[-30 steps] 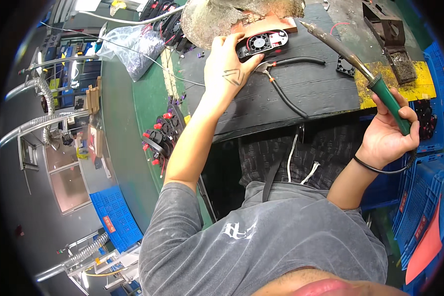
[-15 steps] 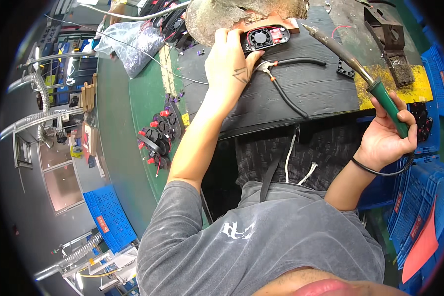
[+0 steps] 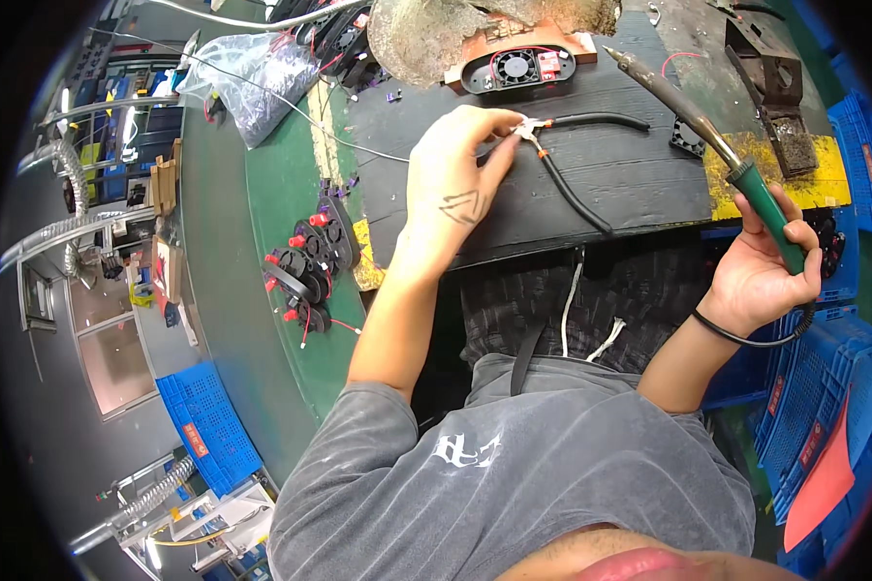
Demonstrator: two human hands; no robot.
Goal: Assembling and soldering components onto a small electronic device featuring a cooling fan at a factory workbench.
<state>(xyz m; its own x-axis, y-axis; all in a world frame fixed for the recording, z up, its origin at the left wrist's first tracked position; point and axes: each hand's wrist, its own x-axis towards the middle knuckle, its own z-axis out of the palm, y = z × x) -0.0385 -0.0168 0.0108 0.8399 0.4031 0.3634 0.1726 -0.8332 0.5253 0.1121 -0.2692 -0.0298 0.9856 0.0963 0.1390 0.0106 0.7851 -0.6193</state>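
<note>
My right hand (image 3: 761,261) grips the green handle of a soldering iron (image 3: 683,116), its metal tip pointing up and left over the table. My left hand (image 3: 455,179) is bent over the black work surface, thumb and index finger apart. Their tips are at the jaws of a pair of pliers (image 3: 549,155) with black handles; whether they touch is hard to tell. Beyond them an oval black housing (image 3: 473,76) holding a small fan (image 3: 515,68) and a red-and-white part rests against a copper-coloured block (image 3: 581,45). A thin wire (image 3: 354,145) runs from upper left toward my left hand.
Several black fan parts with red pieces (image 3: 310,252) lie on the green surface at left, near a clear plastic bag (image 3: 257,82). Another small fan (image 3: 686,136) sits under the iron. A rusty metal stand (image 3: 770,87) is at far right, above blue crates (image 3: 824,378).
My left hand has let go of the fan housing and drawn back toward me, to the pliers. The housing now rests by the copper-coloured block. The soldering iron has hardly moved.
</note>
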